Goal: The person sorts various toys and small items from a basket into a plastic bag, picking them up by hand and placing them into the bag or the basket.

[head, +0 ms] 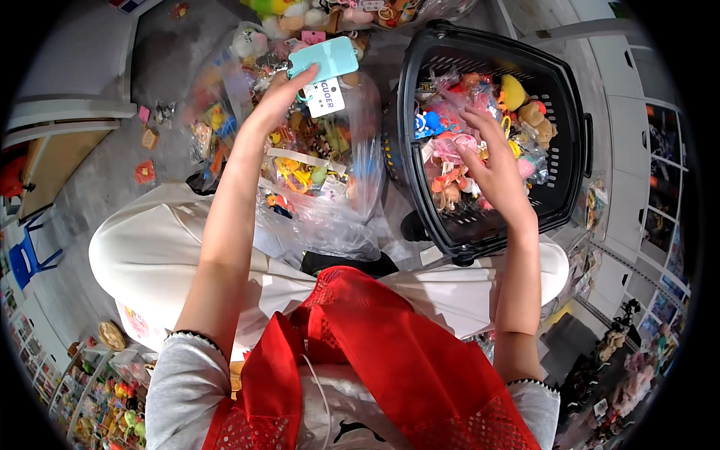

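My left hand [281, 93] holds a light turquoise, rounded rectangular item [324, 58] with a white printed tag [324, 100] hanging from it, above a clear plastic bag [360, 163] full of small toys and keychains. Over the black plastic basket [568, 185], my right hand [492, 160] has its fingers spread and touches or hovers just above the small toys; which of these cannot be told. A pink spotted toy [464, 143] lies by its fingertips. Also in the basket are a blue toy [428, 124], a yellow plush [513, 93] and a brown plush bear [537, 121].
Another bag of plush toys [315, 17] lies beyond the first. Small packets, one red [144, 171], are scattered on the floor at the left. A blue chair [28, 256] stands at far left. White drawers [624, 135] and hanging toys [635, 377] line the right side.
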Action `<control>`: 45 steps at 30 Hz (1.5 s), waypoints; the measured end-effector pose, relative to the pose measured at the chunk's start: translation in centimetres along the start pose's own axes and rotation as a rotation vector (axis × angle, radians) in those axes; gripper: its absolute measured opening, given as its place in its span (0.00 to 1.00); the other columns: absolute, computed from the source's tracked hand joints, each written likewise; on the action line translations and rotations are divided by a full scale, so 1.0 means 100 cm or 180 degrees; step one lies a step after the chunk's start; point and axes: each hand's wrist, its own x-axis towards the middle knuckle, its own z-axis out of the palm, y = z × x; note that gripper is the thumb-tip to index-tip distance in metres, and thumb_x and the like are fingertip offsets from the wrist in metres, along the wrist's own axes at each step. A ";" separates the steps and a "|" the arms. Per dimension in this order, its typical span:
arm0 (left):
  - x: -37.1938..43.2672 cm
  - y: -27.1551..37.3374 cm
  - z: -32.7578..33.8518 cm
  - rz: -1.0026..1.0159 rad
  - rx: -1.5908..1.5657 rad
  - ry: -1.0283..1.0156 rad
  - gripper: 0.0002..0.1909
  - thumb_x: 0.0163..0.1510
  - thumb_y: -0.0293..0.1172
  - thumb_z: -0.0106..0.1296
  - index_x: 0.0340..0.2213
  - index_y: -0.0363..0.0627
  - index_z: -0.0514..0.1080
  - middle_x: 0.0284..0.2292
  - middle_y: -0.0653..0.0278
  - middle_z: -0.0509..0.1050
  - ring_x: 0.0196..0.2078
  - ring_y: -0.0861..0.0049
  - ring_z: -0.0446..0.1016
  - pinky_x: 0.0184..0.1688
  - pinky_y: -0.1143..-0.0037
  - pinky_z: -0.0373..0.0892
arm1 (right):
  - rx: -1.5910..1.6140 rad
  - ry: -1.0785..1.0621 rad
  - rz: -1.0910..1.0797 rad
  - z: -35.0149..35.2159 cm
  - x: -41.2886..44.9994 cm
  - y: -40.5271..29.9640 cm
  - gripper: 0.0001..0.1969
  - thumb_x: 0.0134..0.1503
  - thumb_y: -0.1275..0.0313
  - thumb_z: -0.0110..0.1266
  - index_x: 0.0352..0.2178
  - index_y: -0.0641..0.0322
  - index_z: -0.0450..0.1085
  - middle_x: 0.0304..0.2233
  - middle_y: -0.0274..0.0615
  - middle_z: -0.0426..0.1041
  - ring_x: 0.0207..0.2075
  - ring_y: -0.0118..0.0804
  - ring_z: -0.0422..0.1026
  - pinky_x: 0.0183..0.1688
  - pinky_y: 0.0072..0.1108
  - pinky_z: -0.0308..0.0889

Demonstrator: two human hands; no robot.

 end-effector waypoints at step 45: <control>-0.170 0.085 0.165 0.3813 0.1241 -0.0541 0.10 0.28 0.20 0.60 0.16 0.45 0.70 0.37 0.56 0.69 0.41 0.64 0.69 0.40 0.72 0.66 | 0.2336 0.2200 -0.0540 -0.053 -0.056 0.000 0.17 0.42 0.84 0.45 0.37 0.64 0.67 0.42 0.41 0.65 0.45 0.32 0.64 0.48 0.21 0.59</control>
